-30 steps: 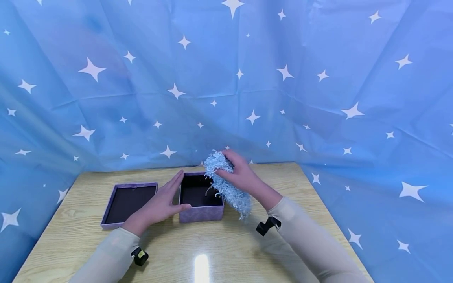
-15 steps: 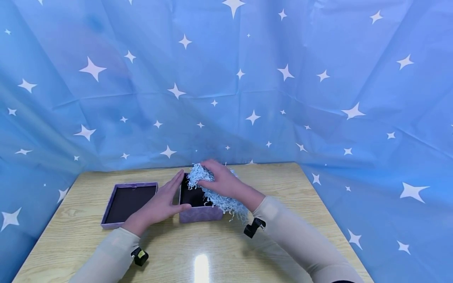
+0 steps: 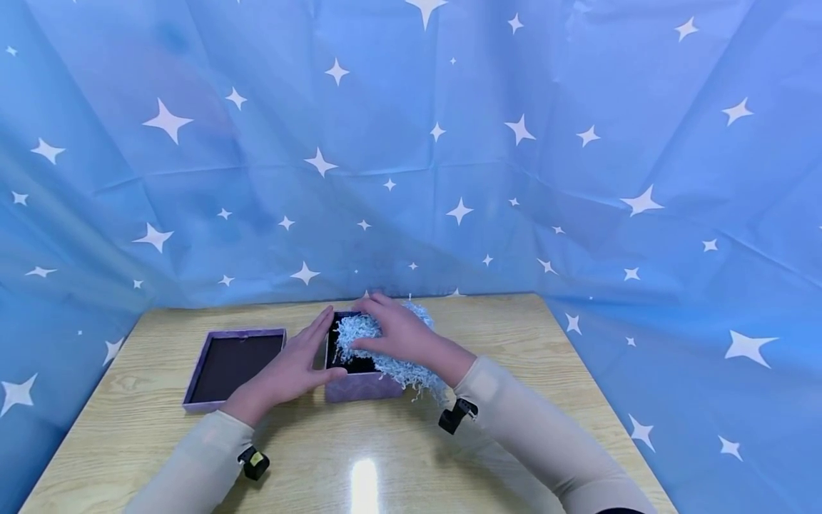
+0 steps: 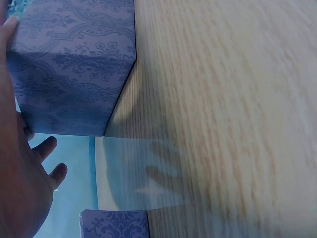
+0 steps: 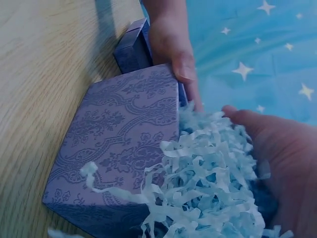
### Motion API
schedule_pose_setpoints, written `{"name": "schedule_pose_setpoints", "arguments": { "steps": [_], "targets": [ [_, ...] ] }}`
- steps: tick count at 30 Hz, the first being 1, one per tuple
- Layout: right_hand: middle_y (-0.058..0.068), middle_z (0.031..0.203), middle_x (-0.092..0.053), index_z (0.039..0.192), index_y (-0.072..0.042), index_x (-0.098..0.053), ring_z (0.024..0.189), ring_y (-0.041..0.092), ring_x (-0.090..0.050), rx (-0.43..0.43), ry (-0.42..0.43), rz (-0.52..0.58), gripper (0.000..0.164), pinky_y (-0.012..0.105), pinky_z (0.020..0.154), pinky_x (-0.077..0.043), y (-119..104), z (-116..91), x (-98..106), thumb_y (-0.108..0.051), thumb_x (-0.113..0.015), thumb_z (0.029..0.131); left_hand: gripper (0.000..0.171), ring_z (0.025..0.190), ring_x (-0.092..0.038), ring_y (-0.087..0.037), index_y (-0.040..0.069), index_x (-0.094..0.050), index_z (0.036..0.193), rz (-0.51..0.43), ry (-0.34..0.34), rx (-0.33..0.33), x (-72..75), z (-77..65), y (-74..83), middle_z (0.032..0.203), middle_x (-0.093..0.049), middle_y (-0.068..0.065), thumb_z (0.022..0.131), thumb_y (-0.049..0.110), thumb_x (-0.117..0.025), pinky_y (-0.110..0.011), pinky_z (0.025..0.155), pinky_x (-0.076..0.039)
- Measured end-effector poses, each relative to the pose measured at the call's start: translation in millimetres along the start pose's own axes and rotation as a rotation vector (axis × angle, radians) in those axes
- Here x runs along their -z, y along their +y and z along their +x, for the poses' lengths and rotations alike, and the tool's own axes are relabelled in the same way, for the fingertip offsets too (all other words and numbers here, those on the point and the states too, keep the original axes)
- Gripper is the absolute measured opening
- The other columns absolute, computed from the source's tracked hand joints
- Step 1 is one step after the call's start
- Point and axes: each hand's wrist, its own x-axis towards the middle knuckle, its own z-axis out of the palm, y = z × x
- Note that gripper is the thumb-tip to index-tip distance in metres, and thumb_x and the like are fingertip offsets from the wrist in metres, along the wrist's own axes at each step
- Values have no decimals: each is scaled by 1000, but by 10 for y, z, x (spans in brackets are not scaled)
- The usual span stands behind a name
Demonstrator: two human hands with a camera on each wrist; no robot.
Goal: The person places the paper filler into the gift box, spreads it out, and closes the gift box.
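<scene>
Pale-blue paper shreds point(image 5: 208, 183) are gripped by the right hand point(image 3: 407, 334) at the mouth of the purple patterned rectangular box point(image 3: 362, 388) steadied by the straight-fingered left hand point(image 3: 289, 368), part hanging outside, shallow purple lid point(image 3: 234, 368) off, left of both hands.

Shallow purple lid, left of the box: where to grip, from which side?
I'd pinch the left wall of the lid, fingers straddling it, coming from above and left. The lid lies flat, dark inside up, so its raised rim offers a thin edge; that wall shows uncovered, while the left hand overlaps the near-right corner.
</scene>
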Motion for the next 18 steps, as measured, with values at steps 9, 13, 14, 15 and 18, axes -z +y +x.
{"name": "schedule_pose_setpoints", "arguments": {
  "steps": [9, 13, 14, 15, 18],
  "targets": [
    [6, 144, -62, 153, -12, -63, 123, 26, -66, 28, 3, 10, 67, 45, 104, -57, -74, -64, 150, -49, -82, 101, 114, 167, -17, -46, 24, -1, 180, -3, -2, -11, 8, 5, -18, 186, -1, 0, 101, 64, -73, -77, 125, -23],
    [3, 142, -61, 154, -14, -62, 123, 31, -66, 16, 46, 49, 67, 45, 99, -58, -68, -141, 282, -45, -85, 99, 114, 167, -16, -46, 25, 0, 180, -8, -2, -8, 2, 6, -19, 186, 0, 0, 102, 62, -75, -77, 125, -23],
    [2, 140, -61, 155, -15, -62, 123, 32, -66, 13, 60, 67, 67, 46, 98, -59, -57, -170, 316, -44, -86, 99, 114, 167, -16, -46, 25, 0, 180, -8, -2, -6, 2, 7, -19, 186, 0, 1, 102, 62, -75, -77, 125, -23],
    [1, 138, -61, 155, -16, -62, 123, 33, -65, 7, 71, 84, 67, 46, 96, -59, -42, -203, 348, -43, -87, 99, 114, 167, -16, -46, 26, 0, 180, -10, -3, -4, 2, 7, -17, 186, 0, 0, 101, 62, -75, -77, 125, -23],
    [-2, 138, -60, 156, -17, -61, 129, 35, -63, -27, 99, 143, 68, 47, 95, -60, 19, -332, 432, -41, -88, 98, 115, 167, -15, -46, 26, 0, 180, -6, -7, -3, 5, 5, -7, 187, 0, -2, 101, 64, -74, -77, 126, -22]
  ]
}}
